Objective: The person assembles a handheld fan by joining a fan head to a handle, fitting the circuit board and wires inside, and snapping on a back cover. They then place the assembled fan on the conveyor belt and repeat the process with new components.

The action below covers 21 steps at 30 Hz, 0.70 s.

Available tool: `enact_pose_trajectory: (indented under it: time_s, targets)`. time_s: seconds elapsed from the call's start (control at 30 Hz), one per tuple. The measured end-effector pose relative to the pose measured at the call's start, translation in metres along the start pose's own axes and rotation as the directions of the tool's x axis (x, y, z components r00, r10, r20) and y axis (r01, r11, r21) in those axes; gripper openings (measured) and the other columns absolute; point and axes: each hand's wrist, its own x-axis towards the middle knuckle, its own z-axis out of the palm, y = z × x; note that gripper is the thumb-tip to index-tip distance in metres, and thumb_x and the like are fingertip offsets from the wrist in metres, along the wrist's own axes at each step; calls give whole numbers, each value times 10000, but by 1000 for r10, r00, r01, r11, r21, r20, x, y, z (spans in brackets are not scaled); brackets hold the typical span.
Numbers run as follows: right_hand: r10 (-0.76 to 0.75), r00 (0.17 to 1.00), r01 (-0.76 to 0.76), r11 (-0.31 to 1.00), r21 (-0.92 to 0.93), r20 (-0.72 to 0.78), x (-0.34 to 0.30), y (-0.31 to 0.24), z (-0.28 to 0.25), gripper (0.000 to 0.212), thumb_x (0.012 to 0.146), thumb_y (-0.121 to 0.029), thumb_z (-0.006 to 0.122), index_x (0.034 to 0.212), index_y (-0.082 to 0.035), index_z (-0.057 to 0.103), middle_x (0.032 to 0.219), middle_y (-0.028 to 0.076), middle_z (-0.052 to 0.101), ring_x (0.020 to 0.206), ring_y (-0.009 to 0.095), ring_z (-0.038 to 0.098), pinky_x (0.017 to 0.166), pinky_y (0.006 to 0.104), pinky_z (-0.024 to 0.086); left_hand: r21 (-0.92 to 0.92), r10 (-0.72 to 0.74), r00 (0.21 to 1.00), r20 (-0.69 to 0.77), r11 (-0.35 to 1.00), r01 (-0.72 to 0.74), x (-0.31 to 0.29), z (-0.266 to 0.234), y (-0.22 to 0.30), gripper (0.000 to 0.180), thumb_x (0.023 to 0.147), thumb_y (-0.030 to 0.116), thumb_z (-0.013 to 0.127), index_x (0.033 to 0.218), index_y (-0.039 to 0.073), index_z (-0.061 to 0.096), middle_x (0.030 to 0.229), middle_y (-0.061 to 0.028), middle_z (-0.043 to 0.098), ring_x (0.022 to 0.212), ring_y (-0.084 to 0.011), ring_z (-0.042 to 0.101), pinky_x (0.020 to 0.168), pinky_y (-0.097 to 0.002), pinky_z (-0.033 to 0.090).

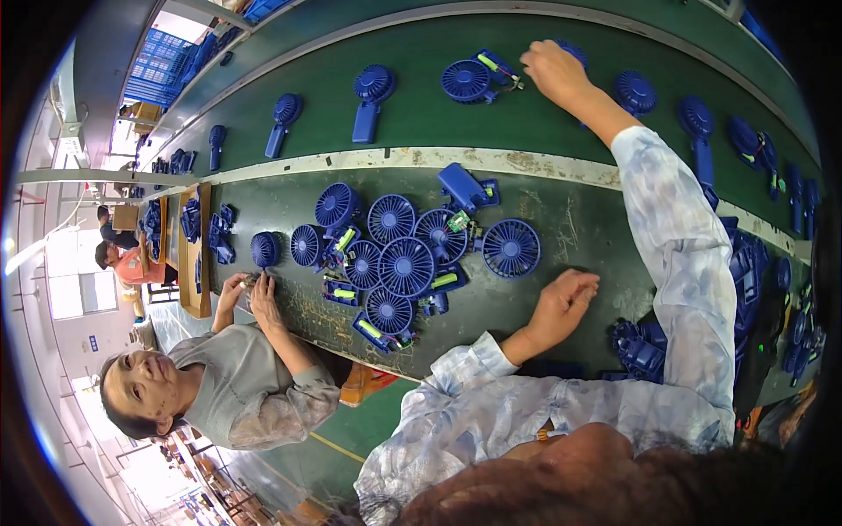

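Observation:
Over the green conveyor belt, my right hand (557,70) reaches far out with bent fingers, apart from each other and with nothing visible in them. Just left of its fingertips lies an opened blue handheld fan (467,81) with a green battery and wires. Another blue fan (574,51) is partly hidden behind the hand. My left hand (557,311) hovers low over the dark workbench (588,219), loosely curled, thumb apart and empty. Nearest to it is a blue fan head (511,249). Left of that lies a cluster of opened fans (407,267) with green batteries and small circuit boards.
A co-worker in grey (254,386) sits at the left, both hands at a small part beside a fan head (265,250). More fans (374,83) line the belt (421,123). Blue casings (638,346) are piled at the right. A cardboard tray (200,298) stands at the left.

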Motion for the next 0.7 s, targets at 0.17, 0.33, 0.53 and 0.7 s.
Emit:
enact_pose_trajectory:
  time_s: [0.17,0.33,0.53,0.7]
  targets:
    - [-84,979,40,972,231,184,72,-30,34,517,743,-165,760,1224,-71,598,1181,140,621,1132,318,570,930,413,486,173,179,984,18,968,-179,5,2,4,123,871,26,613,989,11,643,839,-115,609,686,-237,602,592,-294,467]
    - [-84,851,-52,969,243,518,97,-36,22,901,673,-164,813,1447,-101,355,1198,191,608,1143,346,560,960,405,463,130,186,982,39,973,-190,7,1,4,109,869,16,611,974,8,639,835,-112,615,694,-248,606,601,-313,476]
    - [-98,920,96,995,24,380,57,-56,5,734,610,-299,839,1195,8,519,945,188,611,949,350,615,862,421,495,135,186,982,42,972,-190,3,-2,2,132,869,-1,597,995,3,637,842,-115,622,722,-244,625,621,-306,497]
    - [164,981,-193,888,418,104,14,-34,-30,657,669,-304,809,1151,25,507,1014,220,646,972,352,636,851,403,504,106,115,993,31,987,-118,-5,0,-6,193,872,-21,595,1061,-1,626,924,-78,609,756,-132,623,627,-237,483]
